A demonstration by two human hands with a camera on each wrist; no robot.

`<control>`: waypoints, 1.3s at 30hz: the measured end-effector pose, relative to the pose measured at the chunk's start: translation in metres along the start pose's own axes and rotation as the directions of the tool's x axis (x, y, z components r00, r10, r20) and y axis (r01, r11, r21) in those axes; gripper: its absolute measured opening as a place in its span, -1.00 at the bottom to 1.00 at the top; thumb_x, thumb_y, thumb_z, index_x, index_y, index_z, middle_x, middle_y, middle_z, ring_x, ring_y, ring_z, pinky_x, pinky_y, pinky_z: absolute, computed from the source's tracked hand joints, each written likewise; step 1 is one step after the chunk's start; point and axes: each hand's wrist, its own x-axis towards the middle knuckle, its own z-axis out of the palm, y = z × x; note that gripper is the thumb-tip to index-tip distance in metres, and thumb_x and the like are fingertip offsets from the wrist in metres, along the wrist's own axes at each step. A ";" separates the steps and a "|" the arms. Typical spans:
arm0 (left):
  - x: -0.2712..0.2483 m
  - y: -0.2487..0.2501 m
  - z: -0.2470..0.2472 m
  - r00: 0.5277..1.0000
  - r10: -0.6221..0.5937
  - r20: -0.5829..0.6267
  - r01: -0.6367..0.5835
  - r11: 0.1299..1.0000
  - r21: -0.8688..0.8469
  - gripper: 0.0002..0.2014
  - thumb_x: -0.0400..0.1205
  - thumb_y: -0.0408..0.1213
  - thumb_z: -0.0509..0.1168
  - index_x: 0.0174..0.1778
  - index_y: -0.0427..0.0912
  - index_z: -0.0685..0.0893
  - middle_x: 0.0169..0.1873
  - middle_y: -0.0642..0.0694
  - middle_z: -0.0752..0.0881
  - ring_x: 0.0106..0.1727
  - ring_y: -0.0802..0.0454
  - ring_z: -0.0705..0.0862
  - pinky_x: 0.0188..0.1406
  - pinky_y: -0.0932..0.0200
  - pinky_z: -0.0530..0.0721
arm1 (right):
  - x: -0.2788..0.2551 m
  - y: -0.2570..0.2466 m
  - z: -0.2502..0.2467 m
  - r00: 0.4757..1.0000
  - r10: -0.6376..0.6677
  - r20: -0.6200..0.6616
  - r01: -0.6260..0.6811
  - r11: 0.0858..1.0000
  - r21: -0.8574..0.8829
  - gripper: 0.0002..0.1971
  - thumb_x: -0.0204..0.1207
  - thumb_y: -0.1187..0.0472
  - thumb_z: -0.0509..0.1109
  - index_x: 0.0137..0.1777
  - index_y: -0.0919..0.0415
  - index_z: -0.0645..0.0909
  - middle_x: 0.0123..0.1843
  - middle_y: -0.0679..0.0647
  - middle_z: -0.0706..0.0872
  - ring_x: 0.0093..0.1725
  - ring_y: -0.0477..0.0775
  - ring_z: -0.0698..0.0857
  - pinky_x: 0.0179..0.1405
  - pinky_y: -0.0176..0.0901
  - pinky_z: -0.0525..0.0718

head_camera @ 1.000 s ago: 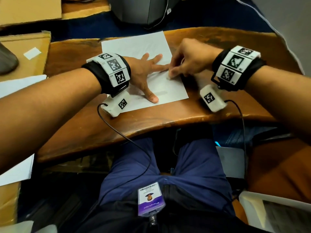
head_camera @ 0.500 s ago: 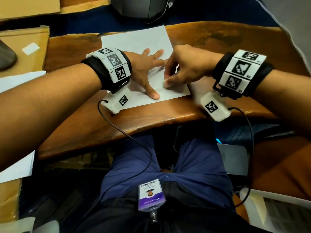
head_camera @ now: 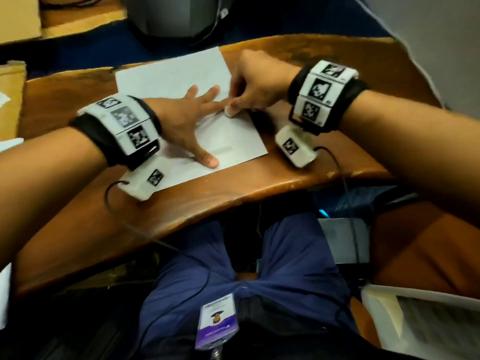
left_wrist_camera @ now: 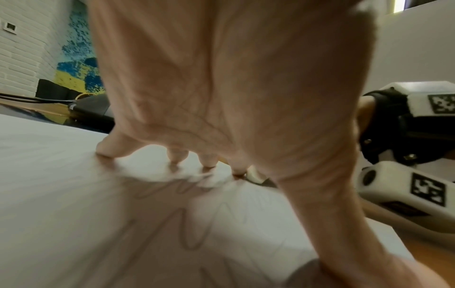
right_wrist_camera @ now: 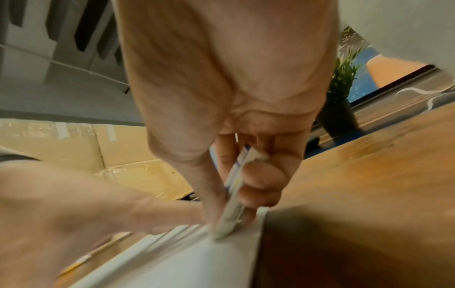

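Note:
A white sheet of paper [head_camera: 233, 144] with faint pencil scribbles [left_wrist_camera: 192, 233] lies on the wooden table [head_camera: 259, 188]. My left hand [head_camera: 192, 118] lies flat on the sheet with its fingers spread, pressing it down. My right hand [head_camera: 252, 84] pinches a small white eraser [head_camera: 229, 111] between thumb and fingers. The eraser's tip touches the paper right beside my left index fingertip. In the right wrist view the eraser [right_wrist_camera: 236, 187] wears a blue-and-white sleeve, and its lower end meets the sheet [right_wrist_camera: 197, 259] near the sheet's right edge.
A dark rounded object [head_camera: 176, 16] sits beyond the table's far edge. Cardboard [head_camera: 10, 100] and loose white sheets lie at the left. The table's near edge curves just above my lap. Bare wood [head_camera: 337, 178] lies to the right of the paper.
My right hand has rubbed the eraser across the paper, first toward me, then back up beside my left index fingertip. My left hand has stayed pressed flat on the sheet.

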 end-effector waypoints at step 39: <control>-0.002 -0.002 0.000 1.000 0.003 0.023 -0.002 0.999 -0.037 0.38 0.06 0.50 0.49 0.60 0.45 -0.37 0.62 0.32 -0.47 0.67 0.00 -0.46 0.54 -0.62 -0.14 | 0.004 0.001 0.002 0.999 0.029 0.013 -0.030 0.993 0.111 -0.83 0.41 0.07 0.66 -0.10 0.13 0.84 -0.17 0.04 0.84 -0.28 -0.05 0.75 -0.42 -0.31 0.60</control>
